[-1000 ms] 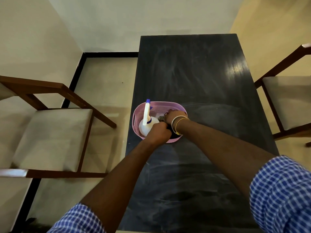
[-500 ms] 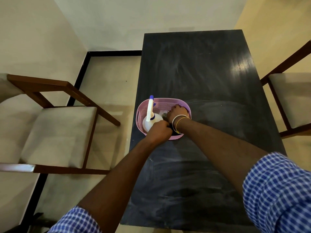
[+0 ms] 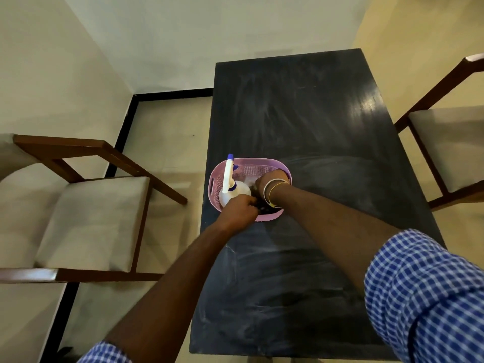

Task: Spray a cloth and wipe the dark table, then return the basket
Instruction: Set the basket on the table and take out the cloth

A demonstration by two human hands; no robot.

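Observation:
A pink basket [image 3: 264, 166] stands near the left edge of the dark table [image 3: 314, 113]. A white spray bottle [image 3: 228, 179] with a blue tip sits upright in its left half. Both my hands are inside the basket. My left hand [image 3: 239, 210] is a fist at the near rim, closed on a dark cloth [image 3: 264, 208] that lies bunched in the basket. My right hand [image 3: 272, 182], with bangles on the wrist, curls its fingers down onto the same cloth beside the bottle. Most of the cloth is hidden under my hands.
A wooden chair with a pale seat [image 3: 86, 221] stands left of the table, and another [image 3: 450, 148] stands to its right. Pale walls meet in a corner beyond the table's far end. The tabletop shows faint streaks.
Both hands stay in the basket on the cloth, shifting only slightly. My head has moved a little, so the table sits differently in view.

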